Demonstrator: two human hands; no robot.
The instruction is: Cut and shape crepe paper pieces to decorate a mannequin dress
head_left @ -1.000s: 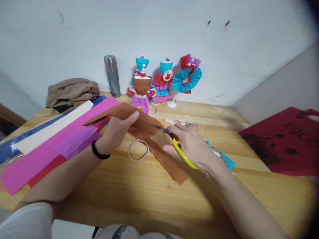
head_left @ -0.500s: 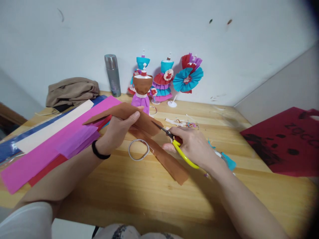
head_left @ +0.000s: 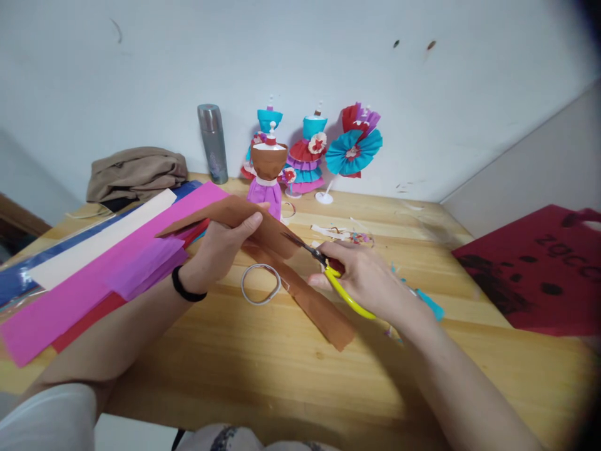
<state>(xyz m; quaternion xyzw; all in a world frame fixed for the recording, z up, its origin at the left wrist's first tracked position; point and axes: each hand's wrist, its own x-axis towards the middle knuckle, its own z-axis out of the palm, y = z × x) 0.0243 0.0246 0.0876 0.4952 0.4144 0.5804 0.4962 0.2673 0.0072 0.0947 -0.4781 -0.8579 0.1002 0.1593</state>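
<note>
My left hand (head_left: 230, 241) pinches a folded strip of brown crepe paper (head_left: 225, 210) above the table, thumb on top. My right hand (head_left: 357, 275) grips yellow-handled scissors (head_left: 347, 294), whose dark blades lie at the strip's right end. Under the held strip, another brown paper strip (head_left: 319, 307) lies slanting on the wood. A ring of pale cord or tape (head_left: 243, 285) rests beside it. Just behind my left hand stands a small dress form (head_left: 269, 163) with a brown top and purple skirt.
Pink paper (head_left: 61, 307), cream paper (head_left: 103, 238) and purple paper (head_left: 145, 269) lie at left. Behind are a brown cloth (head_left: 136, 175), a steel flask (head_left: 213, 144) and several paper-dressed forms (head_left: 307, 153). Paper scraps (head_left: 342, 233) lie mid-table; a red bag (head_left: 539, 269) stands right.
The scissors have shifted slightly left along the brown strip, and its right end looks shorter, its corner no longer reaching past the blades. My left hand has barely moved.
</note>
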